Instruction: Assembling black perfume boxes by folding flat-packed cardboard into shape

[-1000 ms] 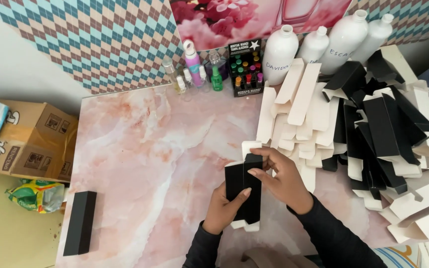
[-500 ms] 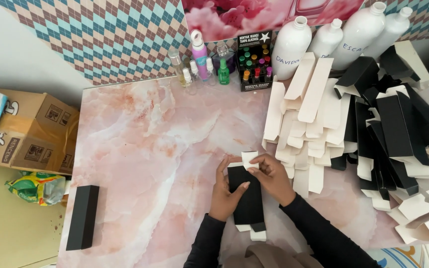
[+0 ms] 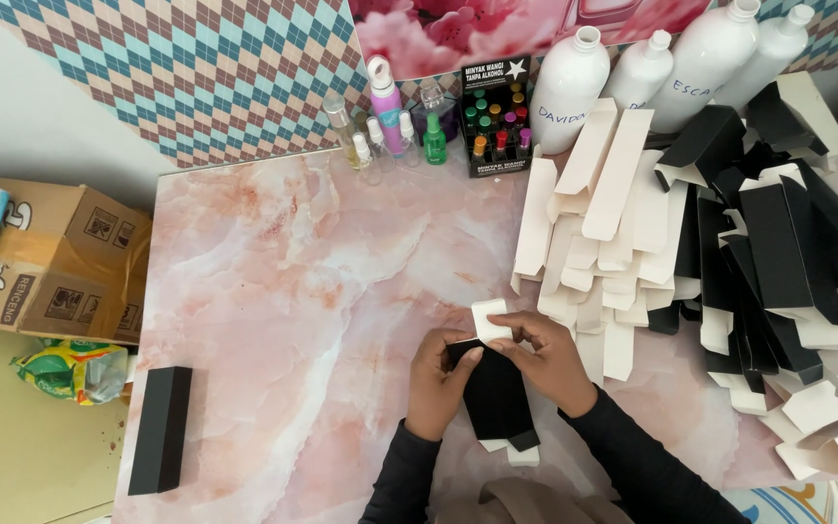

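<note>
Carton, finished, black (image 3: pixel 160 429) at tabletop (image 3: pixel 293 262) left edge | left hand (image 3: pixel 436 380) pinches black sleeve (image 3: pixel 495 396), low centre | right hand (image 3: pixel 547 359) pinches its white flap (image 3: pixel 490 318); best creased squarely before tucking | flat blanks (image 3: pixel 710 252) right

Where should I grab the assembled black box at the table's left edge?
Grip the black box across its long side faces near the middle, coming from above. It lies flat, long and narrow, apart from other things, with both sides free.
</note>
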